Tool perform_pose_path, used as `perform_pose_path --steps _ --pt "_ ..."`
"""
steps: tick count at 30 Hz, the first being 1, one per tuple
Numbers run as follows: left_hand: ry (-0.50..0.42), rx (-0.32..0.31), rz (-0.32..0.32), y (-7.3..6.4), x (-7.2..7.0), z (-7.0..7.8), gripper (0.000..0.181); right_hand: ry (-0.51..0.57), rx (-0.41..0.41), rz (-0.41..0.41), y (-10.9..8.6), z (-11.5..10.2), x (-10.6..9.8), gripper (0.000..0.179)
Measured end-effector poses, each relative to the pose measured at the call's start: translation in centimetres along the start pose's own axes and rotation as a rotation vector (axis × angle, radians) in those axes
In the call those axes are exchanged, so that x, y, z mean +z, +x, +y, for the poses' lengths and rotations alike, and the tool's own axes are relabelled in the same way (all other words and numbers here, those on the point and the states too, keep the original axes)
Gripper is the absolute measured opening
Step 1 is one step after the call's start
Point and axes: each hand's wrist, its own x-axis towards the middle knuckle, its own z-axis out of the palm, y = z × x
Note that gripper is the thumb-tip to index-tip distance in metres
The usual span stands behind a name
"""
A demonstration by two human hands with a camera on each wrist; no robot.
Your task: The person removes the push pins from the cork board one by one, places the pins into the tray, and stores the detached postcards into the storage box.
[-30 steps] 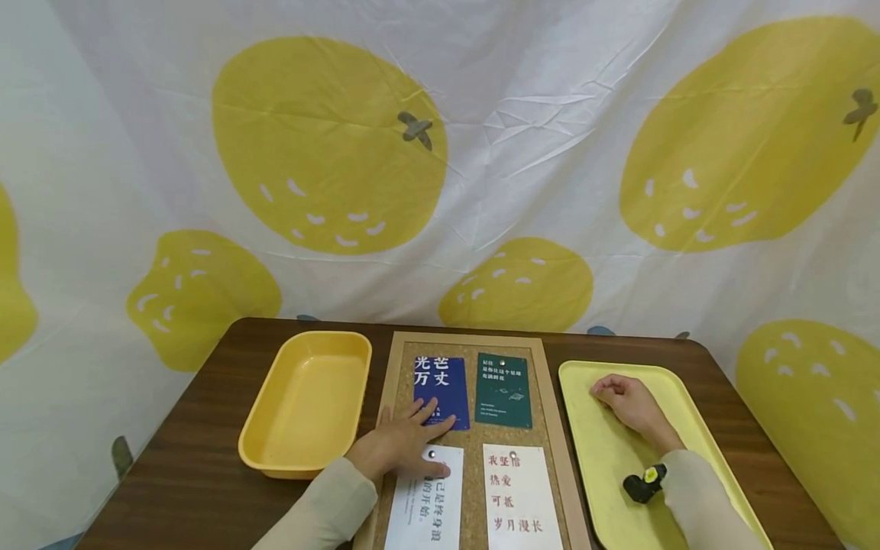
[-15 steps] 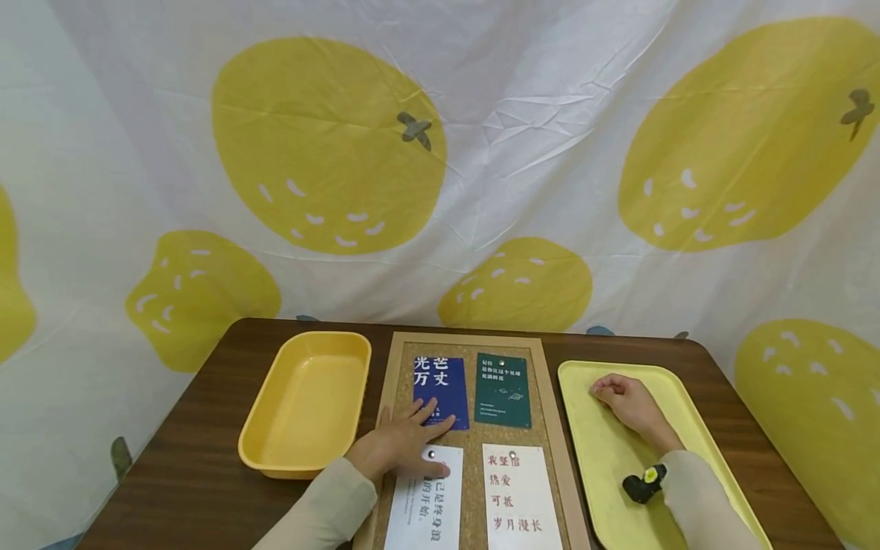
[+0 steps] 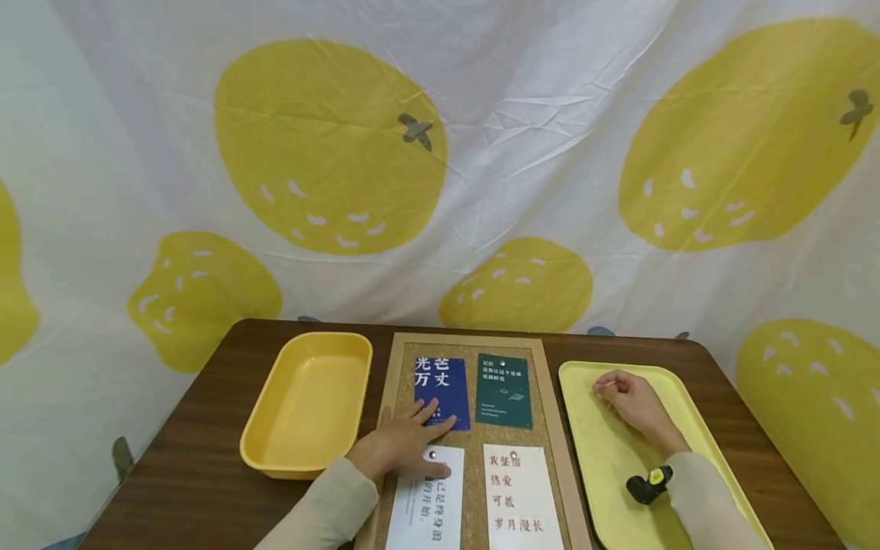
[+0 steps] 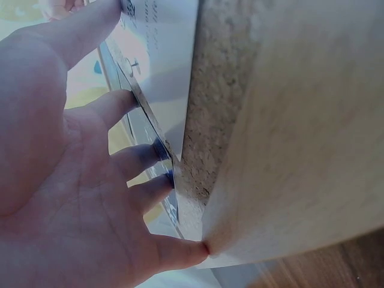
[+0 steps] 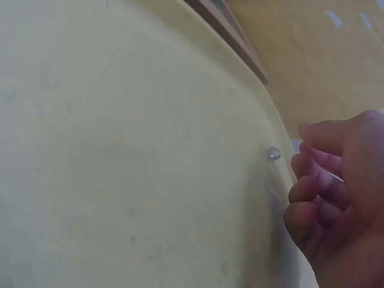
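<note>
My left hand (image 3: 399,447) lies with spread, straight fingers on the corkboard (image 3: 474,397), its fingertips on the blue card (image 3: 440,382) and thumb on a white card (image 3: 426,508) pinned there. In the left wrist view the little finger touches the board's wooden frame (image 4: 282,150). My right hand (image 3: 634,401) is over the far left part of the pale yellow tray (image 3: 619,473), fingers loosely bent. A small silver pushpin (image 5: 273,154) shows on the tray just beyond the fingertips in the right wrist view. Nothing shows between thumb and fingers.
A green card (image 3: 504,391) and another white card (image 3: 522,496) with red characters hang on the board by silver pins. To the left stands a deep orange-yellow basin (image 3: 309,405). All rest on a dark wooden table (image 3: 186,458), with a lemon-print curtain (image 3: 481,153) behind.
My right hand has shifted very slightly right, and a light gap now shows between its thumb and forefinger. The left hand keeps its place on the board.
</note>
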Motion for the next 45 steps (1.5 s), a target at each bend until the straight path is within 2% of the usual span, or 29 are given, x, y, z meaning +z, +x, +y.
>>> perform_pose_path --steps 3,9,19,23,36,45 --pt "0.004 0.000 0.003 0.0 0.1 0.0 0.082 -0.004 -0.008 0.008 0.1 -0.2 0.0 0.018" --pt "-0.009 -0.001 0.006 -0.1 0.1 0.0 0.081 -0.017 -0.094 0.032 0.3 -2.0 0.3 0.018" --pt "-0.024 -0.002 -0.004 -0.1 -0.1 0.1 0.081 0.105 -0.133 -0.098 0.6 -7.0 1.9 0.013" --pt "-0.023 -0.001 -0.011 -0.2 -0.2 0.1 0.081 0.115 -0.145 -0.123 0.8 -8.7 2.9 0.014" --pt "-0.027 -0.002 -0.018 -0.3 -0.5 0.1 0.081 0.173 -0.202 -0.243 1.6 -11.3 5.9 0.014" --pt "-0.008 0.011 -0.021 -0.2 -0.3 0.0 0.082 0.209 -0.164 -0.280 1.5 -12.5 8.2 0.013"
